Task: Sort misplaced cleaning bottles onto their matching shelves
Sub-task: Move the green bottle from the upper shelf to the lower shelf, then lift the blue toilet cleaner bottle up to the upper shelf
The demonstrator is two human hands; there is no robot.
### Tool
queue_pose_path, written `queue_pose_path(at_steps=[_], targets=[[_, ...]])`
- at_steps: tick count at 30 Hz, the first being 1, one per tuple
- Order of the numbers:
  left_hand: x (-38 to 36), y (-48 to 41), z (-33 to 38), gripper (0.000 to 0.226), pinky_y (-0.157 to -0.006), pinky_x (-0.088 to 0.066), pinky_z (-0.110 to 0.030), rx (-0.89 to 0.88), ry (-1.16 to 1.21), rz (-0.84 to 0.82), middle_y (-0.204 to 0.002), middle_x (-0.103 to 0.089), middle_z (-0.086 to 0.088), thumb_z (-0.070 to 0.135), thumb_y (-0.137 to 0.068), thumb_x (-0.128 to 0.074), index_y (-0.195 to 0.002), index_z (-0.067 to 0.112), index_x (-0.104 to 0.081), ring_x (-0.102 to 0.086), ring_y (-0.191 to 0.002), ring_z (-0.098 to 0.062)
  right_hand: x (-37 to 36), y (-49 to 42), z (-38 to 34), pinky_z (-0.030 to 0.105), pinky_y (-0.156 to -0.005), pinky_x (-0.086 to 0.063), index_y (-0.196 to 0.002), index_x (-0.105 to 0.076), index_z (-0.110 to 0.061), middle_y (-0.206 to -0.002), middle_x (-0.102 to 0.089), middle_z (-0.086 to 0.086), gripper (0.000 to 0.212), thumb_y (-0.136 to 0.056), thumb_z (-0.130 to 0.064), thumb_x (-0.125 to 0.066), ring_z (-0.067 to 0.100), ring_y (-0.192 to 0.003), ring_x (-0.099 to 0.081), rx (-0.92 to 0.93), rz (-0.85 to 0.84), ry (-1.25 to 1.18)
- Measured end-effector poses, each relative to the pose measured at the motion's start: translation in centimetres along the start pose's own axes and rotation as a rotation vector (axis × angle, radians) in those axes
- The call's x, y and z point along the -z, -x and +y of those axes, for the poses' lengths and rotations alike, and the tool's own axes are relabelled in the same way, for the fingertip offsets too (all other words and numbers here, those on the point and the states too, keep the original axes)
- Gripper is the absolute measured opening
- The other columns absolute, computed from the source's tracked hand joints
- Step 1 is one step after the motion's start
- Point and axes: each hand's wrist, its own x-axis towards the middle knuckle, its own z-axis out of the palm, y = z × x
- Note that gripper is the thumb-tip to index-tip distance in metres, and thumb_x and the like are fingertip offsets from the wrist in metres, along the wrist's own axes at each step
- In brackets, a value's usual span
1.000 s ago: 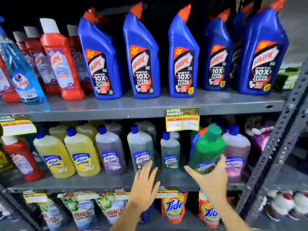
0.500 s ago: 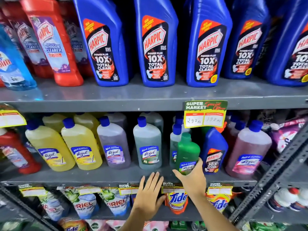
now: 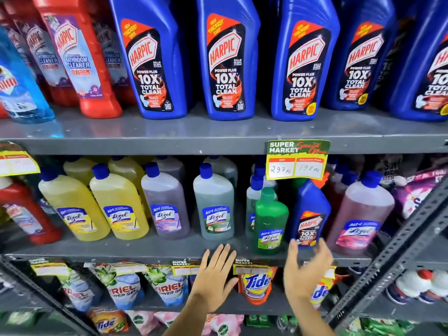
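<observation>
A green Lizol bottle [image 3: 270, 221] stands upright at the front of the middle shelf [image 3: 150, 251], among clear Lizol bottles with blue caps. Right beside it stands a small blue Harpic bottle [image 3: 311, 214], unlike its Lizol neighbours. Large blue Harpic bottles [image 3: 228, 59] line the top shelf. My right hand [image 3: 306, 270] is open and blurred just below the small Harpic bottle, fingers spread, holding nothing. My left hand [image 3: 214, 277] is open, palm flat in front of the middle shelf's edge.
Red Harpic bathroom cleaner bottles [image 3: 77, 59] and a blue Colin bottle [image 3: 21, 88] stand top left. Another red bottle [image 3: 26, 214] sits among yellow Lizol bottles [image 3: 118, 204]. A price tag [image 3: 297, 160] hangs above. Ariel and Tide pouches [image 3: 254, 284] fill the lower shelf. A slanted metal upright [image 3: 397, 251] crosses the right.
My right hand set the green Lizol bottle on the middle shelf, let go, and shifted right and down. The view moved closer. My left hand stayed near the shelf edge.
</observation>
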Motion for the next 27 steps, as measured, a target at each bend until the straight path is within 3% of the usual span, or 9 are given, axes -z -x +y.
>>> queue_pose_path(at_steps=[3,8,10,13,15,17,21,24,27], targets=[[0.0,0.1,0.0,0.064,-0.108,-0.017,-0.046,0.003,-0.035,0.039,-0.150,-0.046,-0.006,0.054,-0.095,-0.032,-0.145,0.016,-0.046,-0.042,-0.138,-0.025,0.5,-4.4,-0.4,0.046,-0.112,-0.031,-0.140,-0.039,0.002,-0.135,-0.047,0.026,0.091,-0.073,-0.048,-0.074,0.039,-0.130,-0.040,-0.024,0.060,0.070],[-0.2,0.0,0.0,0.070,-0.120,-0.007,-0.056,-0.004,-0.038,0.064,-0.162,-0.011,-0.005,0.058,-0.099,-0.023,-0.156,0.016,-0.018,-0.010,-0.149,-0.025,-0.7,-7.9,0.0,0.049,-0.107,-0.042,-0.147,-0.032,-0.007,-0.140,-0.047,0.016,0.111,-0.059,-0.037,-0.092,0.031,-0.129,-0.048,-0.119,-0.180,0.120],[0.1,0.0,0.0,0.069,-0.118,-0.014,-0.056,0.005,-0.062,0.061,-0.160,-0.023,-0.006,0.057,-0.099,-0.026,-0.154,0.016,-0.026,-0.021,-0.147,-0.026,-1.2,-8.4,0.6,0.051,-0.104,-0.044,-0.147,-0.031,-0.009,-0.139,-0.048,0.015,0.113,-0.057,-0.039,-0.093,0.032,-0.128,-0.048,-0.117,-0.211,0.151],[0.1,0.1,-0.1,0.067,-0.120,-0.009,-0.052,-0.019,-0.075,0.080,-0.159,-0.029,-0.006,0.057,-0.099,-0.025,-0.152,0.017,-0.033,-0.026,-0.146,-0.024,-1.5,-8.4,0.9,0.050,-0.101,-0.046,-0.147,-0.030,-0.013,-0.138,-0.053,0.013,0.113,-0.057,-0.042,-0.092,0.035,-0.125,-0.053,-0.146,-0.193,0.188],[0.3,0.2,0.0,0.066,-0.113,-0.033,-0.049,0.000,-0.077,0.086,-0.152,-0.044,-0.006,0.057,-0.097,-0.025,-0.145,0.016,-0.046,-0.039,-0.140,-0.023,-1.2,-8.0,0.5,0.050,-0.098,-0.046,-0.146,-0.032,-0.014,-0.134,-0.058,0.012,0.111,-0.056,-0.042,-0.092,0.037,-0.120,-0.057,-0.154,-0.156,0.186],[1.0,0.2,0.4,0.066,-0.105,-0.041,-0.051,0.015,-0.013,0.135,-0.151,-0.043,-0.008,0.056,-0.098,-0.027,-0.145,0.014,-0.047,-0.041,-0.138,-0.026,-0.2,-7.2,-0.1,0.050,-0.100,-0.044,-0.149,-0.030,-0.014,-0.137,-0.057,0.013,0.116,-0.056,-0.043,-0.092,0.038,-0.122,-0.056,-0.160,-0.142,0.169],[6.4,-1.5,1.6,0.060,-0.113,-0.022,-0.051,-0.098,0.084,0.444,-0.161,-0.021,-0.004,0.048,-0.100,-0.036,-0.150,0.016,-0.032,-0.031,-0.144,-0.026,4.0,-4.6,-2.2,0.047,-0.097,-0.045,-0.148,-0.033,-0.020,-0.133,-0.062,0.016,0.126,-0.044,-0.060,-0.090,0.038,-0.118,-0.060,-0.162,-0.079,0.153],[14.2,-3.4,2.6,0.054,-0.112,-0.018,-0.048,-0.164,0.178,0.830,-0.156,-0.026,-0.006,0.040,-0.095,-0.043,-0.144,0.018,-0.038,-0.027,-0.143,-0.024,7.8,-4.0,-5.1,0.040,-0.093,-0.050,-0.141,-0.037,-0.030,-0.118,-0.069,0.004,0.128,-0.029,-0.074,-0.080,0.027,-0.105,-0.067,-0.086,0.008,0.031],[22.7,-4.8,2.8,0.049,-0.114,-0.013,-0.047,-0.224,0.188,1.142,-0.153,-0.032,-0.008,0.039,-0.097,-0.039,-0.141,0.017,-0.042,-0.022,-0.147,-0.021,10.5,-6.3,-9.7,0.024,-0.088,-0.052,-0.138,-0.044,-0.034,-0.111,-0.069,-0.016,0.118,-0.034,-0.064,-0.090,0.010,-0.098,-0.068,0.075,0.044,-0.181]])
